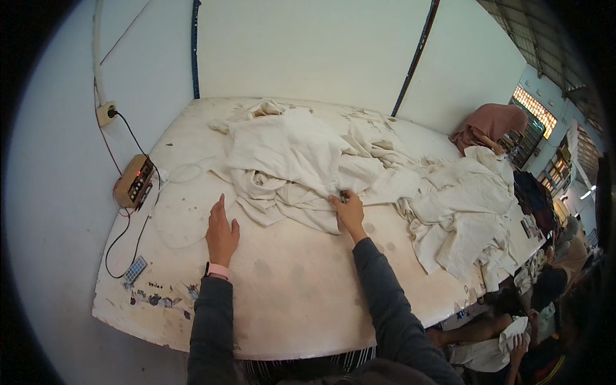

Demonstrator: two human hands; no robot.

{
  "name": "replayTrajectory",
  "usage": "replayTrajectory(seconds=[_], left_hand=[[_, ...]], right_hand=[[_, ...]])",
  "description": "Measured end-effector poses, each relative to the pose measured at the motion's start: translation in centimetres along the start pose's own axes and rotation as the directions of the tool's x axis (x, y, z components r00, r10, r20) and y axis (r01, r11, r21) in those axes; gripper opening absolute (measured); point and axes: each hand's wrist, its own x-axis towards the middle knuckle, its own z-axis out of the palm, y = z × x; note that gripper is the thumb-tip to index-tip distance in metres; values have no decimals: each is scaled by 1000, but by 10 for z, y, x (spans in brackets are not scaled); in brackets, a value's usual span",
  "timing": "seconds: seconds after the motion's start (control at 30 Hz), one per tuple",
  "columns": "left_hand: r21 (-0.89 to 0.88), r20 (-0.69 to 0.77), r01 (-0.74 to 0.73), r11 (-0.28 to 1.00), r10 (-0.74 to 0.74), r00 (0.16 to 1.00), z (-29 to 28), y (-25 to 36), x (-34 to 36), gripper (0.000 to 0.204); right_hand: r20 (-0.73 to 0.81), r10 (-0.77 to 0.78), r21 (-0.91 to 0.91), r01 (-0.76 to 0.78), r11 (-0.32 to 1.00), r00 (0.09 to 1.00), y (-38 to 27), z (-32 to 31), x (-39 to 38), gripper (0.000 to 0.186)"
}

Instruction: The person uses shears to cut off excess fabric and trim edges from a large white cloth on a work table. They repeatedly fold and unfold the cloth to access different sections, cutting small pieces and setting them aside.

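A heap of crumpled cream cloth lies across the middle of the table. At its near edge my right hand has its thumb and fingers closed on a fold of the cloth. My left hand, with a pink-strapped watch at the wrist, is held over the bare tabletop just short of the heap. Its fingers are stretched out and it holds nothing. A second pile of cream cloth spreads over the table to the right, touching the first.
The stained pale table meets a white wall at the back. On the left sit a brown control box with cables and a small remote. A person in a pinkish-brown covering bends at the far right. Others handle cloth at lower right.
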Motion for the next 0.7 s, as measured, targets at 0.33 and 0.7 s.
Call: replayTrajectory(seconds=[0.33, 0.7], left_hand=[[-158, 61, -21, 987, 31, 998, -8, -2, -3, 79], [-813, 258, 85, 576, 225, 940, -4, 75, -152, 44]], right_hand=[[737, -54, 575, -583, 574, 674, -135, -100, -127, 17], [797, -382, 484, -873, -59, 468, -236, -120, -191, 18]])
